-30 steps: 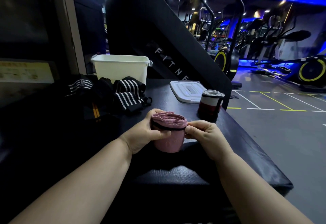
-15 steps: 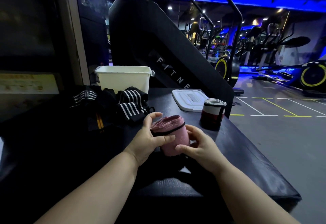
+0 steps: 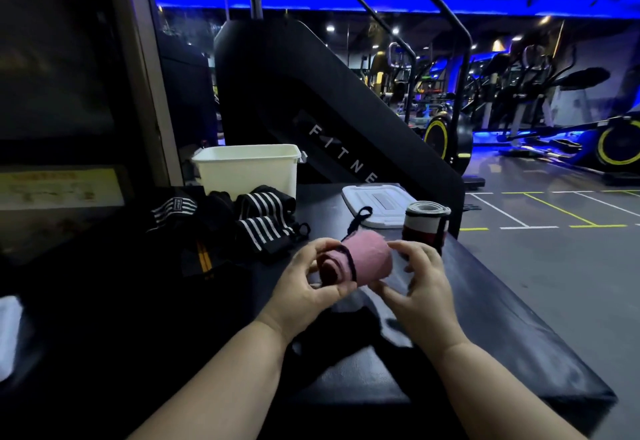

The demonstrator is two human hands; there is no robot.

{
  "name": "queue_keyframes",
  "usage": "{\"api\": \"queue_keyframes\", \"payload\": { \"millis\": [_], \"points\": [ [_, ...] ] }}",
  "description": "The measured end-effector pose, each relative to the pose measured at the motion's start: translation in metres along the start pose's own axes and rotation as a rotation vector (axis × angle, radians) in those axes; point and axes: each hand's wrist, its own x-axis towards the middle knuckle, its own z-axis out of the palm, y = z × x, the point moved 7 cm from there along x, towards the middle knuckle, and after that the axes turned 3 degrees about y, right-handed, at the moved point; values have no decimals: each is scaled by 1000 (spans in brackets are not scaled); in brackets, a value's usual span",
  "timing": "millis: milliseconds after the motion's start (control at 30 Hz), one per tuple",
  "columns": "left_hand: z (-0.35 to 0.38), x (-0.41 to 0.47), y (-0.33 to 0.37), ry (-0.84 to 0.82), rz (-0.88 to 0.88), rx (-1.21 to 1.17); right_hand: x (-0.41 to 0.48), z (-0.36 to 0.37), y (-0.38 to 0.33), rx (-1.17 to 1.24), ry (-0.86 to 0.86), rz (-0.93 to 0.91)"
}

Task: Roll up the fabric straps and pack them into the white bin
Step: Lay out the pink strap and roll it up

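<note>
Near centre: left hand [image 3: 311,289] grips rolled pink strap [image 3: 369,261]; right hand [image 3: 427,296] at its other end, grip too blurred to tell. Rolling looks done; next prob. needs black loop [image 3: 360,216] secured, then carry to white bin [image 3: 249,171], far left.

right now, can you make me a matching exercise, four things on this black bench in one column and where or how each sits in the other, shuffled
Things
1. pink rolled fabric strap
2. white plastic bin
3. flat white plastic lid
4. grey, white and dark red rolled strap

Places
a. lying flat, right of the bin
b. standing on end, just right of the lid
c. gripped by the left hand
d. at the back, behind the striped black straps

Pairs: 1-c, 2-d, 3-a, 4-b
</note>
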Motion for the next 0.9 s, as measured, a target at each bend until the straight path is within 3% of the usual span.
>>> {"api": "queue_keyframes", "payload": {
  "millis": [233,433,567,900],
  "points": [
    [0,3,-14,-48,-22,195,-3,11,2,194,-129,147],
    [7,0,-11,-99,-117,-50,-3,10,1,239,-148,121],
    [9,-1,-10,-120,-144,-39,-1,3,-3,188,-90,40],
    [10,0,-14,-116,-178,-57,-7,18,15,279,-293,320]
  ]
}}
